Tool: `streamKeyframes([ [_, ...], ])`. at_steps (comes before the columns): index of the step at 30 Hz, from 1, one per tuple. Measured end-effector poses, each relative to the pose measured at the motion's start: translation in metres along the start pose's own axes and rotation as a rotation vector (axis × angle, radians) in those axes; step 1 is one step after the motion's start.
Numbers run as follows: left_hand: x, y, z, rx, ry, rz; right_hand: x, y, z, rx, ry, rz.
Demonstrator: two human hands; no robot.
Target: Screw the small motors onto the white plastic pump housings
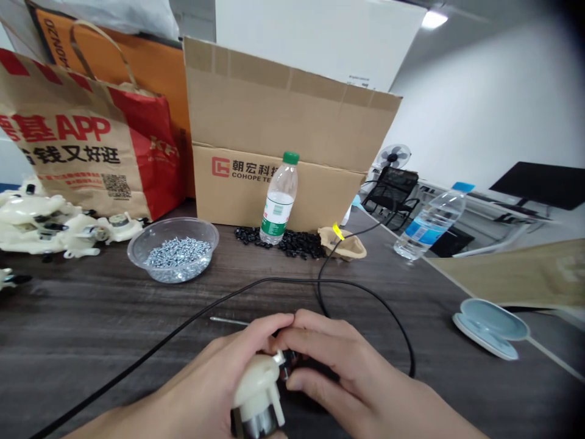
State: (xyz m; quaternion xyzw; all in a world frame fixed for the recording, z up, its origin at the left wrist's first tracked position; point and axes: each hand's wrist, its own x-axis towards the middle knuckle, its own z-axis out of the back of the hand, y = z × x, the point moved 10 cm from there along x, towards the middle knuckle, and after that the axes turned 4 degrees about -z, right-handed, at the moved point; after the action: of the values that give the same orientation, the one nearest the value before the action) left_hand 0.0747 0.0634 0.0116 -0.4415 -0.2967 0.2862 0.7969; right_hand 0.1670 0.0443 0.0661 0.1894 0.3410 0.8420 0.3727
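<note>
My left hand (219, 372) is wrapped round a cream plastic housing with a silvery metal motor (258, 390) at its lower end. Close against it, my right hand (333, 360) has thumb and fingers closed on a small black part (289, 356) beside the housing's top edge. A tiny metallic bit shows between the right fingertips, too small to name. Behind the left fingers a thin metal rod (228, 321) lies on the table, its other end hidden by the hands.
A clear bowl of screws (173, 277), several cream motor assemblies (55, 225), and a pile of black parts (301, 242) lie farther back. Two bottles (278, 210) stand there. A black cable (274, 280) loops across the table. An open pale-blue case (491, 323) sits at right.
</note>
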Motion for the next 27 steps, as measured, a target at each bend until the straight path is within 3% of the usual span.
streamKeyframes([
  [4,0.005,-0.005,-0.006,0.006,0.095,-0.121,-0.001,0.002,0.001,0.029,-0.033,0.007],
  [8,0.005,-0.002,-0.008,-0.054,0.108,-0.189,0.0,0.001,0.006,-0.009,-0.113,0.007],
  [13,0.005,0.007,-0.011,-0.058,0.128,-0.17,0.002,0.001,0.006,-0.042,-0.118,0.059],
  [19,-0.002,-0.012,0.0,0.019,0.016,-0.311,-0.001,-0.002,0.002,-0.012,-0.094,0.058],
  [22,-0.006,-0.006,0.006,0.123,-0.073,-0.239,-0.001,-0.003,0.0,0.022,-0.087,0.076],
  [27,-0.011,-0.002,0.009,0.149,-0.148,-0.166,-0.001,-0.008,0.006,0.061,-0.193,0.098],
])
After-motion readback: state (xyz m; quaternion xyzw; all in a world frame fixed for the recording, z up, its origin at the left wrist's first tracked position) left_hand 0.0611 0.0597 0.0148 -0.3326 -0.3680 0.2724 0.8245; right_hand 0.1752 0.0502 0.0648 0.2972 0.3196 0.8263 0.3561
